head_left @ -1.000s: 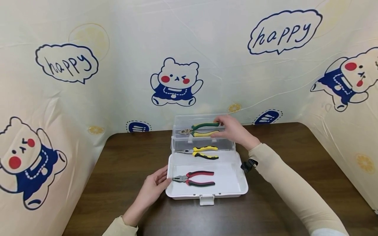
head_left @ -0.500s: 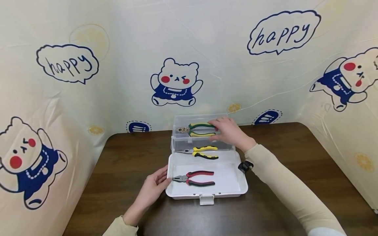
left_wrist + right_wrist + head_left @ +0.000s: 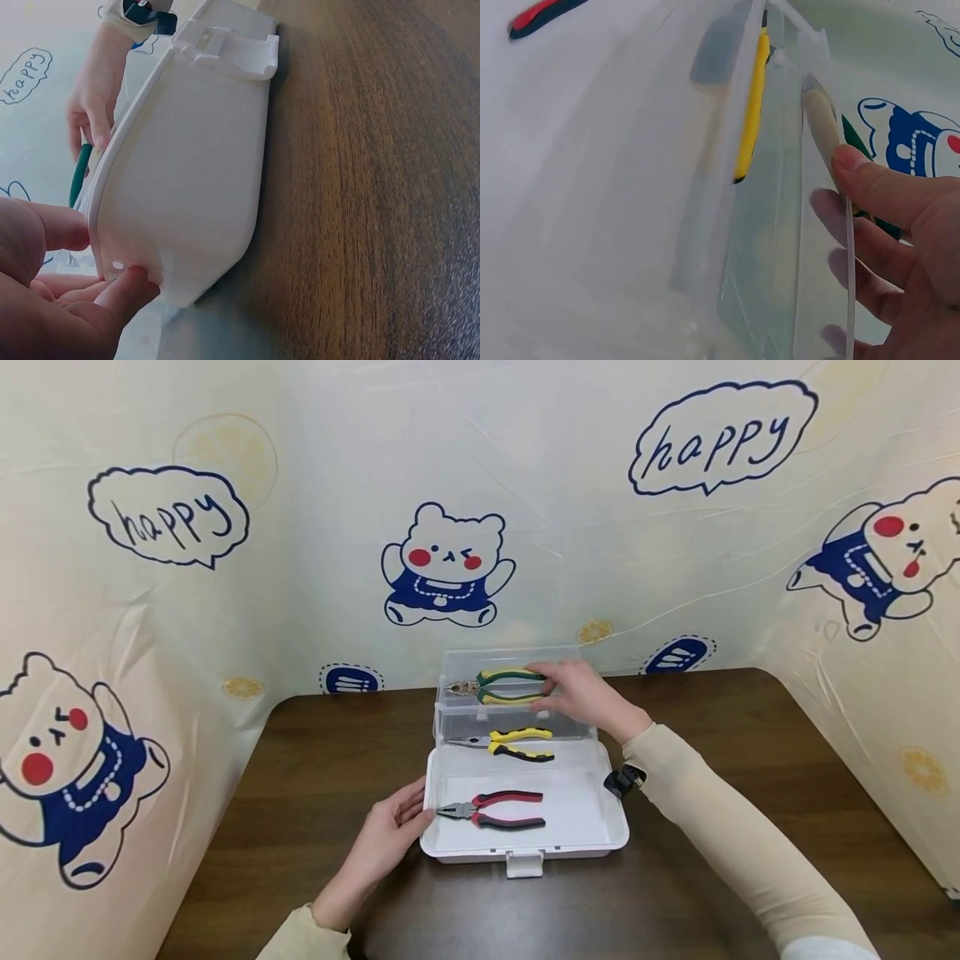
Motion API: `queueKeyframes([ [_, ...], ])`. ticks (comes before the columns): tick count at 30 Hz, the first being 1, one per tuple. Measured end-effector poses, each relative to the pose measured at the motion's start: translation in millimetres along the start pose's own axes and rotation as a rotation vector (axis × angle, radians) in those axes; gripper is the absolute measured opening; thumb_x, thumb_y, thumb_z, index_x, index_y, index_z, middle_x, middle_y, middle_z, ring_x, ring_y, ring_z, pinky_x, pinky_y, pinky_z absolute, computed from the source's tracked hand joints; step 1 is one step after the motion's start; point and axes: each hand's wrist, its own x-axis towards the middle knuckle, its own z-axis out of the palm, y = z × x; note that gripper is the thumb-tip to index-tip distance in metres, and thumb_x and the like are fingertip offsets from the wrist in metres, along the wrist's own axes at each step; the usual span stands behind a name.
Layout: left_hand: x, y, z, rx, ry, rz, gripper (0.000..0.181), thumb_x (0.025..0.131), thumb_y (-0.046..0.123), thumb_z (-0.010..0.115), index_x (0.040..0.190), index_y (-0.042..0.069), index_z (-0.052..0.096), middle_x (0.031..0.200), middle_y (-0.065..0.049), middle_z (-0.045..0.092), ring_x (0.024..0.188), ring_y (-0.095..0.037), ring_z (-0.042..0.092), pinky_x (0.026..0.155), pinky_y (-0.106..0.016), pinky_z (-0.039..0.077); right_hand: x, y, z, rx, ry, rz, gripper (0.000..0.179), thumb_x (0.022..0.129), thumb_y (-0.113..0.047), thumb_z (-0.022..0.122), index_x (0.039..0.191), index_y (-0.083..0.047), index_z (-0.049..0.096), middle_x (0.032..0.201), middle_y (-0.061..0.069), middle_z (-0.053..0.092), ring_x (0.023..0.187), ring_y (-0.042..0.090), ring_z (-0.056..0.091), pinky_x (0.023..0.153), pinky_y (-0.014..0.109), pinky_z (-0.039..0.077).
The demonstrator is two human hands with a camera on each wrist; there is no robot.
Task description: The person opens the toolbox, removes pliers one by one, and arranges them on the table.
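A white toolbox with stepped clear trays stands open on the table. My left hand holds its left end, thumb and fingers at the rim and side wall in the left wrist view. At the back, my right hand holds the handle ends of green-and-yellow pliers in the rear tray, their jaws pointing left. Yellow-and-black long-nose pliers lie in the middle tray. Red-and-black pliers lie in the white bottom section. In the right wrist view, my thumb covers part of the handle.
A brown wooden table bears the box. A printed cloth hangs behind and on both sides, close to the rear tray. A white latch juts from the box's front. A black device sits on my right wrist.
The green-and-yellow pliers have moved slightly left and settled flatter in the rear tray. My right hand has shifted left with them. My left hand and the other pliers have stayed put.
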Motion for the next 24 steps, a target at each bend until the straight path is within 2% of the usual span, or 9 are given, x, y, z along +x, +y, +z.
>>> queueKeyframes([
  [4, 0.2, 0.1, -0.4, -0.023, -0.007, 0.009, 0.051, 0.097, -0.003, 0.067, 0.145, -0.011, 0.053, 0.141, -0.028, 0.061, 0.128, -0.039, 0.063, 0.103, -0.037, 0.053, 0.7, -1.8, 0.9, 0.029, 0.006, 0.055, 0.069, 0.09, -0.028, 0.084, 0.149, -0.006, 0.056, 0.102, 0.006, 0.073, 0.104, 0.027, 0.057, 0.086, 0.045, 0.05],
  [9, -0.3, 0.6, -0.4, -0.037, -0.007, 0.019, 0.05, 0.097, -0.004, 0.067, 0.145, -0.011, 0.053, 0.14, -0.029, 0.061, 0.127, -0.039, 0.063, 0.103, -0.036, 0.054, 1.2, -2.9, 0.4, 0.044, 0.017, 0.084, 0.07, 0.089, -0.031, 0.085, 0.148, -0.005, 0.056, 0.099, 0.002, 0.071, 0.102, 0.025, 0.055, 0.082, 0.042, 0.051],
  [12, -0.1, 0.9, -0.3, -0.031, -0.006, 0.012, 0.051, 0.097, -0.003, 0.068, 0.145, -0.011, 0.053, 0.14, -0.028, 0.062, 0.127, -0.038, 0.064, 0.102, -0.035, 0.054, 0.6, -3.0, -2.5, 0.014, 0.036, 0.055, 0.068, 0.089, -0.034, 0.085, 0.145, -0.005, 0.06, 0.094, 0.003, 0.07, 0.101, 0.027, 0.055, 0.086, 0.045, 0.05],
  [15, 0.3, 0.8, -0.3, -0.028, -0.004, 0.011, 0.051, 0.097, -0.003, 0.068, 0.145, -0.01, 0.053, 0.14, -0.028, 0.062, 0.127, -0.037, 0.064, 0.102, -0.036, 0.054, -0.9, -2.3, -6.4, -0.069, 0.067, 0.006, 0.065, 0.087, -0.04, 0.086, 0.139, -0.005, 0.066, 0.107, 0.008, 0.073, 0.111, 0.031, 0.057, 0.1, 0.052, 0.046],
  [17, 0.1, 0.7, -0.5, -0.027, -0.004, 0.011, 0.051, 0.097, -0.002, 0.068, 0.145, -0.01, 0.053, 0.14, -0.028, 0.062, 0.127, -0.037, 0.064, 0.102, -0.037, 0.054, -2.3, -0.9, -8.7, -0.117, 0.084, -0.019, 0.065, 0.087, -0.042, 0.086, 0.137, -0.006, 0.068, 0.115, 0.009, 0.074, 0.115, 0.031, 0.055, 0.105, 0.055, 0.043],
  [19, -0.3, 0.8, -0.7, -0.029, -0.007, 0.015, 0.051, 0.097, -0.003, 0.068, 0.145, -0.011, 0.053, 0.14, -0.029, 0.061, 0.127, -0.038, 0.064, 0.102, -0.038, 0.053, -4.4, 1.5, -9.8, -0.126, 0.094, -0.035, 0.064, 0.087, -0.041, 0.086, 0.137, -0.006, 0.069, 0.12, 0.01, 0.074, 0.115, 0.03, 0.056, 0.104, 0.055, 0.044],
  [22, -0.8, 0.7, -0.7, -0.026, -0.008, 0.017, 0.05, 0.097, -0.003, 0.067, 0.145, -0.011, 0.053, 0.14, -0.029, 0.061, 0.127, -0.038, 0.064, 0.103, -0.039, 0.053, -9.6, 5.5, -10.4, -0.125, 0.113, -0.06, 0.062, 0.087, -0.038, 0.086, 0.136, -0.005, 0.069, 0.11, 0.007, 0.075, 0.107, 0.027, 0.056, 0.097, 0.051, 0.046],
  [24, -0.7, 1.0, -0.3, -0.025, -0.004, 0.017, 0.05, 0.097, -0.003, 0.068, 0.145, -0.011, 0.054, 0.139, -0.028, 0.062, 0.126, -0.038, 0.064, 0.102, -0.038, 0.054, -14.4, 8.7, -10.6, -0.145, 0.146, -0.091, 0.061, 0.085, -0.038, 0.088, 0.134, -0.005, 0.07, 0.107, 0.009, 0.074, 0.105, 0.027, 0.056, 0.097, 0.052, 0.046],
])
